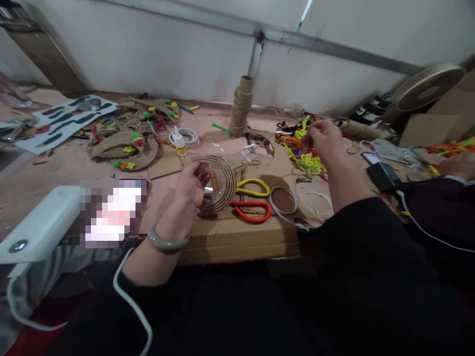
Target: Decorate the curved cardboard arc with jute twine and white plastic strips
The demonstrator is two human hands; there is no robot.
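Observation:
My left hand (190, 184) is closed at the left edge of a round coiled twine piece (227, 185), with its fingers curled over it. A small shiny bit shows below those fingers. Scissors with one yellow and one red handle (253, 211) lie beside the coil, their blades hidden. My right hand (323, 139) is raised with fingertips pinched together; whatever they may hold is too small to make out. Just behind and below it is a tangled heap of bright yellow, orange and red fuzzy strands (309, 163).
A twine spool (242, 106) stands at the back. Woven twine pieces with bright flowers (128, 148), a glue bottle (179, 143) and a white wire coil (191, 137) lie left. Nearer are a phone (115, 212), a power bank (40, 225) and cardboard (237, 242). Another person's hand (458, 167) is right.

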